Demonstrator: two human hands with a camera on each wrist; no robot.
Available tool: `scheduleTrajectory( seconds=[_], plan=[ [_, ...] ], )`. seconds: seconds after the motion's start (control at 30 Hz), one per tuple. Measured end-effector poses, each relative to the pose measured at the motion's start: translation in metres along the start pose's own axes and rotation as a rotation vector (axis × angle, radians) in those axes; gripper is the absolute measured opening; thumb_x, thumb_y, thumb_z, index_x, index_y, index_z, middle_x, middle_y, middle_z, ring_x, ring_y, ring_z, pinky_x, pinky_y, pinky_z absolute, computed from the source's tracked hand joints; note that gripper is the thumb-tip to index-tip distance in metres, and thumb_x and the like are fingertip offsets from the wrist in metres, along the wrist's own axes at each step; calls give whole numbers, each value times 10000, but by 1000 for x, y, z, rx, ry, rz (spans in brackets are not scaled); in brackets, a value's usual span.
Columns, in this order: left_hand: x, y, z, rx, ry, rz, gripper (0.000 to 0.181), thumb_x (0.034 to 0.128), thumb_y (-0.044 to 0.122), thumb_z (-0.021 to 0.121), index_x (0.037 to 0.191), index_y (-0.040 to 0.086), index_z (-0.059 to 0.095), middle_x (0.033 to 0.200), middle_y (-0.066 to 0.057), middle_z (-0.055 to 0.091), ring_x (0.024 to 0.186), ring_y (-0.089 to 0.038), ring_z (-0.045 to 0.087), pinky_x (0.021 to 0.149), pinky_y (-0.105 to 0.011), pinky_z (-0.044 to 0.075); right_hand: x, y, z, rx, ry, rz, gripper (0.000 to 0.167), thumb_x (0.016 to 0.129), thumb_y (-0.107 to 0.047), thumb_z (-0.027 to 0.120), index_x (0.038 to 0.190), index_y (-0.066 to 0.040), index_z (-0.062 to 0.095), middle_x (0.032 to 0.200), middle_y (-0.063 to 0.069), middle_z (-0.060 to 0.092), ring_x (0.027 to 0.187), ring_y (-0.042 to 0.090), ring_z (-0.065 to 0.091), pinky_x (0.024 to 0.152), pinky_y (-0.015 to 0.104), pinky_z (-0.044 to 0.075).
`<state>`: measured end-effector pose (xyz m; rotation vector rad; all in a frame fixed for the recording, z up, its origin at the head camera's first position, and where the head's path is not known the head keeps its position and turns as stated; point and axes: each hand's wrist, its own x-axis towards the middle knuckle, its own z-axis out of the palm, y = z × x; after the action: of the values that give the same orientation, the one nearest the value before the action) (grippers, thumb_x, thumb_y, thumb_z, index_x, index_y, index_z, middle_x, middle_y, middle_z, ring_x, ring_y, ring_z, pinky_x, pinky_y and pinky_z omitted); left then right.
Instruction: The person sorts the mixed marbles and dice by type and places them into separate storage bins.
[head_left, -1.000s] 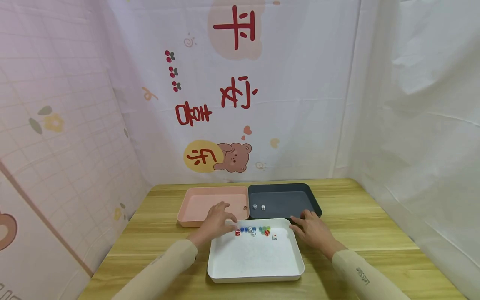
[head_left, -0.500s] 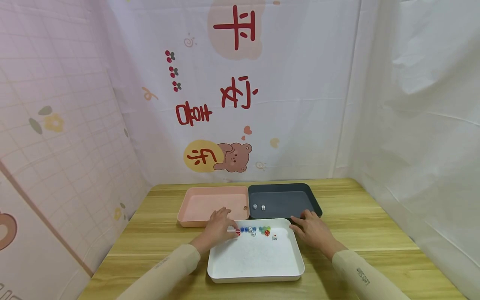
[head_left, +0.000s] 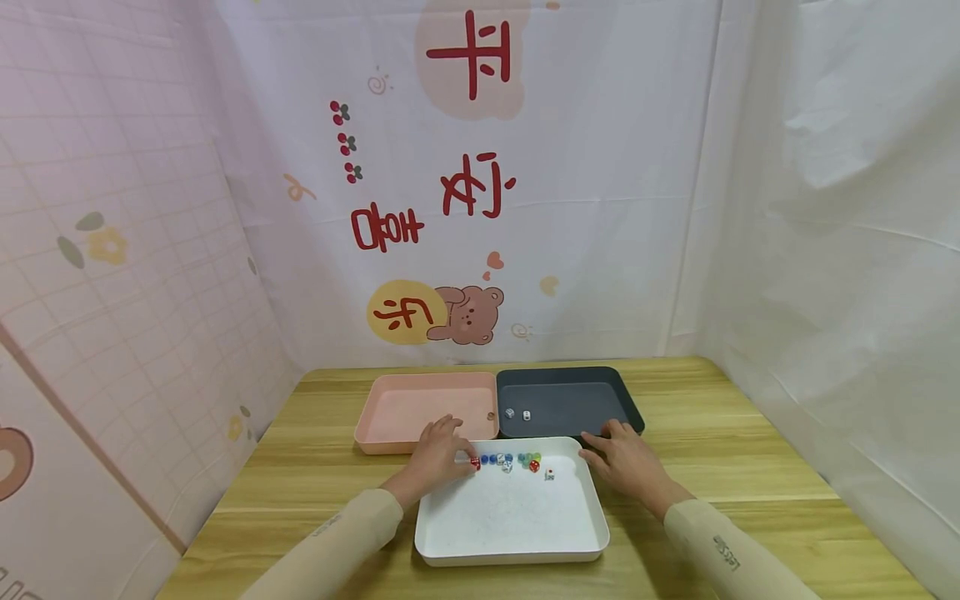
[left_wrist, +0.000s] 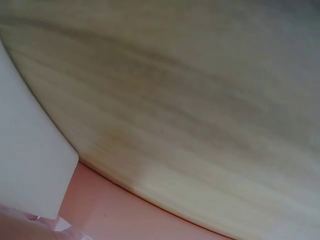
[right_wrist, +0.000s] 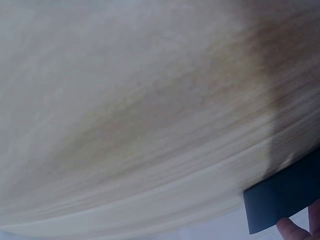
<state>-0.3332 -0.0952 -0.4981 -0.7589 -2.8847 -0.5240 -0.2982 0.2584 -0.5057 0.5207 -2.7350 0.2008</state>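
Observation:
My left hand point(head_left: 432, 460) reaches over the left edge of the white tray point(head_left: 517, 525) and pinches a red die point(head_left: 476, 462) between thumb and finger, near the tray's far left corner. My right hand point(head_left: 626, 460) rests at the far right corner of the white tray, its fingers touching the near rim of the dark grey tray point(head_left: 581, 398); it holds nothing. Beside the pinched die lie several blue beads point(head_left: 484, 459), white dice point(head_left: 507, 467), greenish beads point(head_left: 528, 458), another red die point(head_left: 534, 466) and a white die with a red dot point(head_left: 550, 474).
Behind the white tray stands a pink tray point(head_left: 420, 406) with a small brownish bead point(head_left: 491, 416) at its right side. Two small whitish dice point(head_left: 527, 415) lie in the dark grey tray. All trays stand on a wooden table point(head_left: 720, 450) between hanging cloths.
My left hand has moved slightly right and its thumb and finger have come together on the red die. My right hand has stayed where it was.

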Motion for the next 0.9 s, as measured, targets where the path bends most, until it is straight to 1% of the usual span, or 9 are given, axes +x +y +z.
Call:
scheduleTrajectory(
  seconds=[0.2, 0.33, 0.57, 0.63, 0.73, 0.9],
  plan=[
    [-1, 1, -1, -32, -5, 2, 181, 782, 262, 846, 941, 203, 783, 1413, -196, 506, 1411, -405, 317, 1138, -614, 191, -1, -1, 0, 5, 0, 0, 421, 953, -406, 645, 1266, -130, 699, 1049, 123, 572, 902, 268, 521, 784, 441, 495],
    [-1, 2, -1, -36, -18, -1, 144, 787, 250, 841, 912, 215, 778, 1414, -195, 502, 1412, -408, 311, 1140, -614, 183, -1, -1, 1, 7, -1, 2, 423, 953, -408, 643, 1267, -130, 698, 1052, 127, 572, 904, 271, 520, 787, 443, 494],
    [-1, 1, 0, -30, -13, 23, 117, 796, 236, 835, 895, 212, 779, 1393, -208, 516, 1397, -424, 327, 1127, -627, 200, -1, 0, 2, 1, 7, -4, 416, 953, -407, 643, 1262, -134, 702, 1040, 125, 568, 888, 266, 520, 772, 441, 495],
    [0, 2, 0, -36, -18, 21, 113, 800, 232, 831, 897, 212, 778, 1393, -209, 515, 1399, -422, 322, 1130, -622, 198, -1, 0, 2, 2, 8, -6, 416, 953, -407, 643, 1261, -133, 703, 1042, 128, 570, 887, 267, 520, 770, 441, 495],
    [1, 3, -2, -54, -18, 10, 111, 804, 226, 825, 904, 206, 779, 1398, -209, 509, 1403, -422, 313, 1139, -603, 195, 0, 0, 2, 3, 8, -5, 416, 954, -407, 642, 1259, -131, 703, 1047, 134, 572, 887, 268, 520, 769, 443, 494],
    [5, 6, -10, -88, 9, -10, 126, 799, 226, 833, 914, 208, 788, 1397, -193, 507, 1395, -416, 316, 1142, -586, 204, 0, 1, 2, 6, 13, -5, 413, 951, -402, 649, 1254, -128, 706, 1039, 131, 566, 870, 262, 507, 756, 439, 489]
  ],
)
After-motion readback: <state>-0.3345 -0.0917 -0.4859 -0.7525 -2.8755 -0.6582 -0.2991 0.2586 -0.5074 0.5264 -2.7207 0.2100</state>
